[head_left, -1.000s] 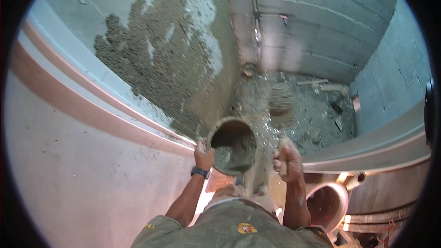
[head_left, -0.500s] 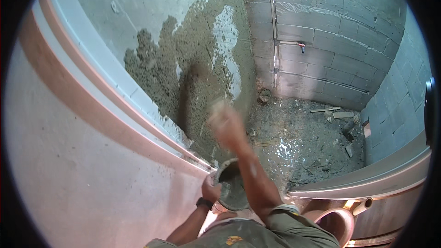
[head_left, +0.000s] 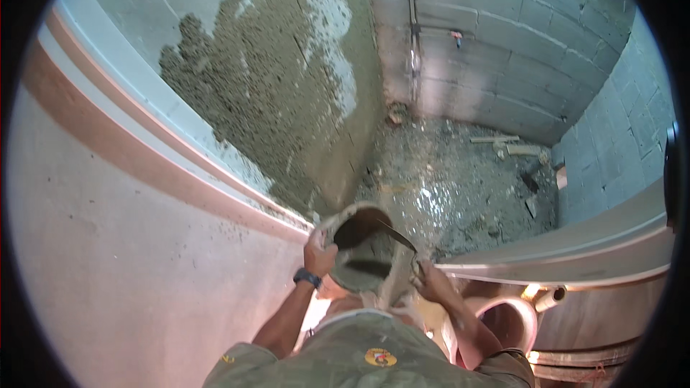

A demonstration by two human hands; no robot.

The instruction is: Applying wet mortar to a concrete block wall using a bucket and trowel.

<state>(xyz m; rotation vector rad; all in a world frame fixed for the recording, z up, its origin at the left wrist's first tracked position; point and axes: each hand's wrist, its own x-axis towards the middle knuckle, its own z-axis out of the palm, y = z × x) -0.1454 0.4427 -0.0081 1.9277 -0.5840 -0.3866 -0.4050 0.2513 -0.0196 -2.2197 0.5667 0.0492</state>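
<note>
My left hand (head_left: pixel 318 255) grips the left rim of a mortar-smeared bucket (head_left: pixel 364 208), held tilted in front of my body. Grey wet mortar (head_left: pixel 356 280) lies inside it. My right hand (head_left: pixel 433 284) is closed around the handle of a trowel (head_left: pixel 397 234), at the bucket's right side. The trowel's thin blade points up and left across the bucket's opening. Beyond the bucket, rough wet mortar (head_left: pixel 244 86) covers much of the left wall, with a bare pale patch (head_left: pixel 334 43) near the corner.
A door frame (head_left: pixel 172 151) curves along my left, and its other side (head_left: pixel 560 241) stands at right. A pipe with a tap outlet (head_left: pixel 457 37) runs on the far block wall. Debris and wet shine mark the floor (head_left: pixel 460 201). A round-mouthed container (head_left: pixel 507 320) stands at my right.
My right hand has come down from beside the wall to the bucket's right side, where the trowel now shows. The bucket sits higher in view and its opening shows more fully.
</note>
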